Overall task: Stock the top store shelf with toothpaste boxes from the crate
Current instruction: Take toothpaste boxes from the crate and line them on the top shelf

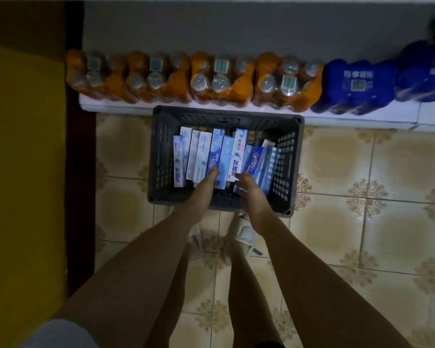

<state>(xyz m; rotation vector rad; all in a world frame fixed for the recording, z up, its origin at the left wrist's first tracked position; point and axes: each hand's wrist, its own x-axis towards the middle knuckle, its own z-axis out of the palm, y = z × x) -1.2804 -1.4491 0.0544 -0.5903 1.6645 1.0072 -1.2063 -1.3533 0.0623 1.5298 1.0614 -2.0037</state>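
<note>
Below, a dark grey plastic crate sits on a patterned tile floor, packed with blue-and-white toothpaste boxes lying side by side. Both bare arms reach into it from six o'clock: the left hand pinches the near end of one blue box, while the right hand hovers with fingers loosely spread over the boxes at its four o'clock side. At twelve o'clock beyond the crate, shrink-wrapped orange bottle packs and blue packs line a low white ledge.
</note>
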